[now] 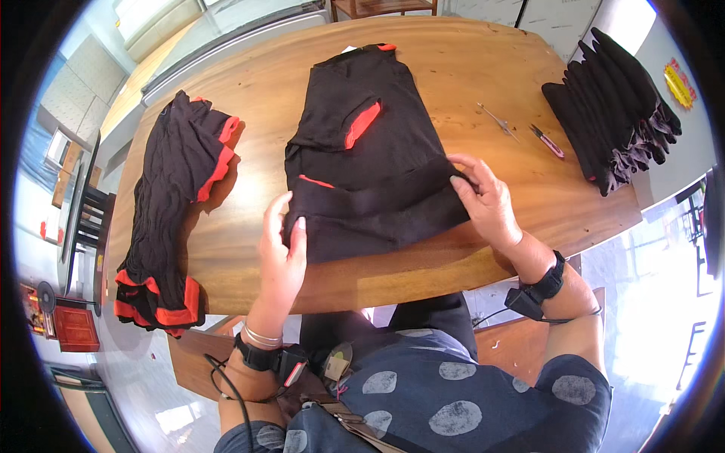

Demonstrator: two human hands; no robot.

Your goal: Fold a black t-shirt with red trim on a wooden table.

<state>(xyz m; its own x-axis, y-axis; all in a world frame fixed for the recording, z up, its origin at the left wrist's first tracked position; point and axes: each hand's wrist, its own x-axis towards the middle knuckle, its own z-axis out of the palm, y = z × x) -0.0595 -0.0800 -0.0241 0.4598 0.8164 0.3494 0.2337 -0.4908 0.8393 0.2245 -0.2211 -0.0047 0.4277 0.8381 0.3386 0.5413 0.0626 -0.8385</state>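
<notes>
A black garment with red trim [391, 136] lies on the wooden table in front of me, one red-cuffed sleeve laid across its middle. Its near part is folded over in a wide band. My left hand [283, 243] pinches the left side of this band between thumb and fingers. At the band's right edge, my right hand [481, 195] has the cloth between thumb and fingers.
At the left of the wooden table [260, 283] lies a heap of black garments with red edges [161, 198]. Thread snips [547, 141] and small pointed scissors [498, 120] lie to the right. Beyond them stands a stack of folded black garments [612, 113] at the right edge.
</notes>
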